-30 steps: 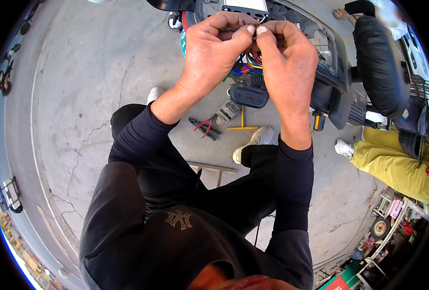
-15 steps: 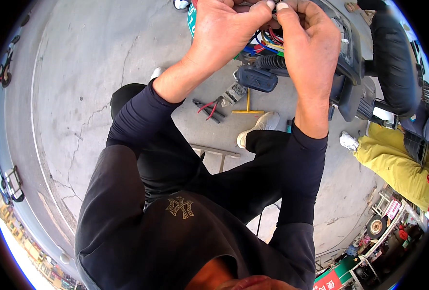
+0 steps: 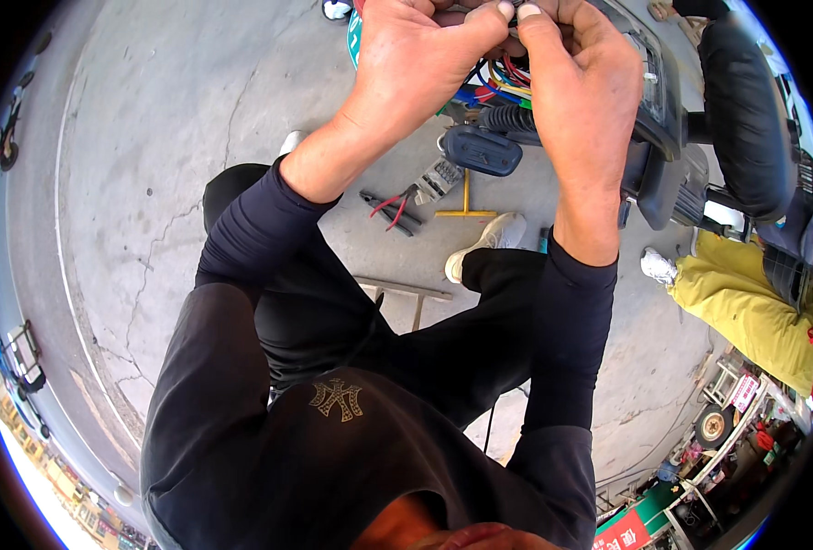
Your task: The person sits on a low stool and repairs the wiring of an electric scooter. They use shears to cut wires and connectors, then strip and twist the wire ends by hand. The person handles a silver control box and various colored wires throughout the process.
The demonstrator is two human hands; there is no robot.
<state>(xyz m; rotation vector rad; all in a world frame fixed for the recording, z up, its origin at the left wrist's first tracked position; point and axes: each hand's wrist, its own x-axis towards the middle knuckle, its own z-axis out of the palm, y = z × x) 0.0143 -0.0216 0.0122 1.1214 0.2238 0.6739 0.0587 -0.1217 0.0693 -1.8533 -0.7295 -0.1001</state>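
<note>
Both my hands meet at the top edge of the view, thumbs nearly tip to tip. My left hand [image 3: 406,69] is closed in a pinch. My right hand [image 3: 590,87] pinches from the other side, its fingers curled. A small dark thing shows between the thumb tips, but the fingers hide what it is. Just below and behind them hangs a bundle of coloured wires [image 3: 505,81], red, blue, yellow and white. It belongs to a vehicle with a black ribbed tube [image 3: 509,120] and a dark oval part [image 3: 483,150] under the wires.
On the concrete lie red-handled pliers [image 3: 391,212], a grey slotted piece [image 3: 439,180] and a yellow T-shaped tool [image 3: 466,206]. A T-shaped wooden piece [image 3: 405,291] lies between my legs. At right are a padded black seat [image 3: 746,115] and someone's yellow trousers [image 3: 746,302].
My hands stay pinched together in nearly the same spot. The whole view has shifted slightly, with the tools on the ground a little further left and up.
</note>
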